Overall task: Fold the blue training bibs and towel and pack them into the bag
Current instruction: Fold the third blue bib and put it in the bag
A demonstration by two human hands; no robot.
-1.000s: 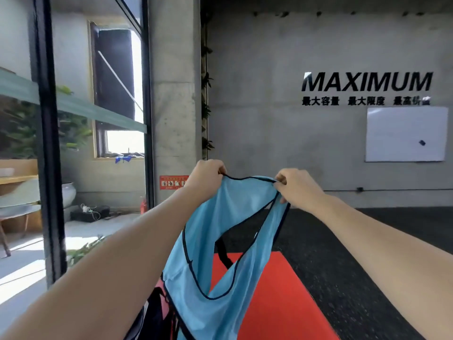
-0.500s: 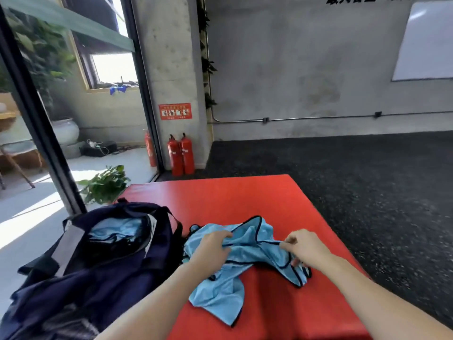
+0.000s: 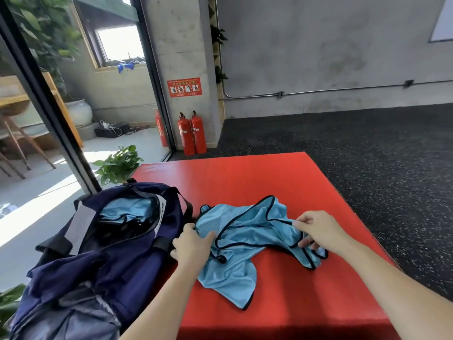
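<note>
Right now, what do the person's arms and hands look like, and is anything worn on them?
Both arms are bare along all of the length that shows, with no sleeve in view. The left hand and the right hand wear no gloves. No watch, ring, or band shows on either wrist or on the fingers that are visible. No markings can be seen.

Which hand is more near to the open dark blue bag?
Left. The left hand grips the bib right beside the bag, almost touching its side. The right hand holds the bib's far end, away from the bag.
</note>
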